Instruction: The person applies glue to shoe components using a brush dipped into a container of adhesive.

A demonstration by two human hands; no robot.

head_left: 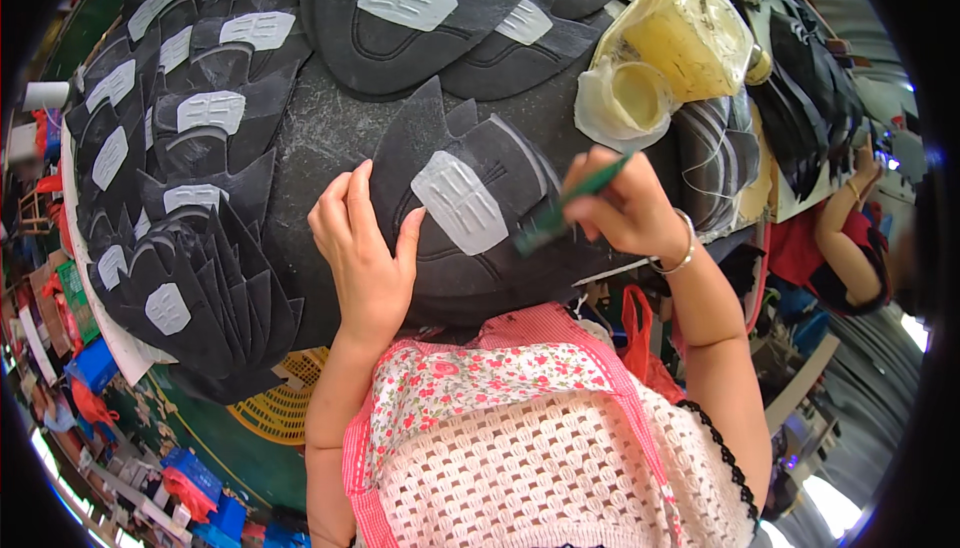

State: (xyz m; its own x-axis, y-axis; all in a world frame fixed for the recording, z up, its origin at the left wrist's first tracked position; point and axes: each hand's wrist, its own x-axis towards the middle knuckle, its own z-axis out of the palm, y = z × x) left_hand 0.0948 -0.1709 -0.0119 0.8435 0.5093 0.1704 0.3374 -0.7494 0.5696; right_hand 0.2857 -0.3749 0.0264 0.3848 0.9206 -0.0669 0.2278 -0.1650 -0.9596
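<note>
A black shoe upper piece [400, 153] with a light grey ribbed patch [460, 203] lies flat on the dark work surface in front of me. My left hand [365, 258] rests at its left edge, fingers spread and thumb beside the patch, holding nothing. With my right hand [635, 210] I grip a green-handled brush [597, 181]. Its blurred head points down and left, over the right side of the upper piece; whether the bristles touch it I cannot tell. Beyond my right hand stands a whitish cup [637, 98] with yellowish contents, beside a cut yellowish plastic jug [690, 33].
Overlapping black upper pieces [215, 113] line the left side, with a fanned stack [235, 298] nearer me. More pieces [405, 33] lie at the far edge. A stack of curved dark pieces [715, 163] sits right. Another person's arm [840, 238] shows beyond; a yellow basket [280, 403] is below left.
</note>
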